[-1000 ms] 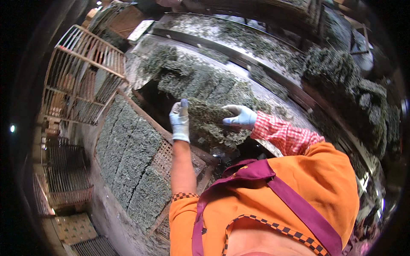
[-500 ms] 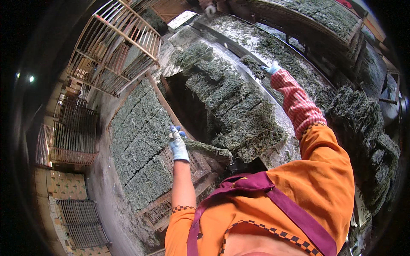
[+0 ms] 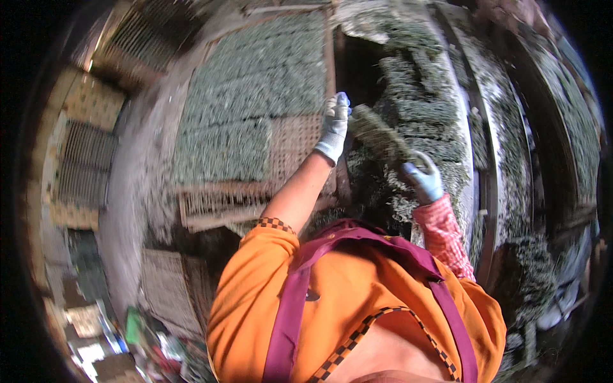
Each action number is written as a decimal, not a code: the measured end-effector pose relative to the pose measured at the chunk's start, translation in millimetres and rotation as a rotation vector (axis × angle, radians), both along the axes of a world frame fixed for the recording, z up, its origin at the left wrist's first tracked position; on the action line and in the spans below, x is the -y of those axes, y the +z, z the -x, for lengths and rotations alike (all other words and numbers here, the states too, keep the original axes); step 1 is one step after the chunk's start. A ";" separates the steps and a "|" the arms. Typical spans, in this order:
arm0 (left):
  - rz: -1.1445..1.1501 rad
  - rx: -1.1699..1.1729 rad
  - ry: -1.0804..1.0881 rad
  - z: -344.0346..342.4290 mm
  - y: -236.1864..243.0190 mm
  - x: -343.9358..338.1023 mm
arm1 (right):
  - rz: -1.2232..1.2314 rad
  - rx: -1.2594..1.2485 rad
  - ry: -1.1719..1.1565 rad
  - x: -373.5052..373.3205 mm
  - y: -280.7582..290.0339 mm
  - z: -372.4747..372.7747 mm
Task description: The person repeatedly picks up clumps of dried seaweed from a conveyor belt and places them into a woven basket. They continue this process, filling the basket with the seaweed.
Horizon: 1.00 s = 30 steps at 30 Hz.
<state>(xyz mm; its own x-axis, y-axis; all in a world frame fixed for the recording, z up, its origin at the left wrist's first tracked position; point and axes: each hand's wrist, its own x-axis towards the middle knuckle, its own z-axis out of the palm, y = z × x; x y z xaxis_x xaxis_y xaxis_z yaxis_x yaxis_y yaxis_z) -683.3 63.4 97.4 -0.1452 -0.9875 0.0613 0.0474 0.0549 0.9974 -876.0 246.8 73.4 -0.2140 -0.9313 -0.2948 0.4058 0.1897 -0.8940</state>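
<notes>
In the motion-blurred head view, my gloved left hand grips the upper end of an elongated slab of shredded green material, while my gloved right hand is closed on its lower end. The slab is tilted between them. Left of it lies a wooden-framed tray, largely covered with flat green slabs in rows, with bare grid at its lower right. To the right, more slabs are piled in a crumbly row beside a dark gap.
Long rails and strips strewn with green scraps run along the right, beside a dark heap. Slatted racks stand at the left beyond a dusty floor. A blurred pink shape is at the top right; mixed clutter lies lower left.
The view has swung round, bringing the tray upward. My right hand, stretched toward the rails half a second ago, has come back onto the slab, which is lifted between both hands.
</notes>
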 end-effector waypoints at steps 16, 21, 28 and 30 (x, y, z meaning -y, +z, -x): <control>-0.633 -0.448 0.735 -349.0 -127.6 -18.3 | 0.182 0.580 -0.629 -30.3 -71.6 150.3; -0.847 -0.490 0.834 -355.1 -108.7 -13.5 | 0.160 0.474 -0.741 29.2 -46.2 218.6; -0.735 -0.720 0.657 -350.4 -93.2 -34.2 | 0.159 -0.052 -0.525 129.3 31.0 128.2; -0.723 -0.813 0.636 -350.2 -93.4 -34.9 | 0.567 -0.385 0.033 162.1 19.6 26.4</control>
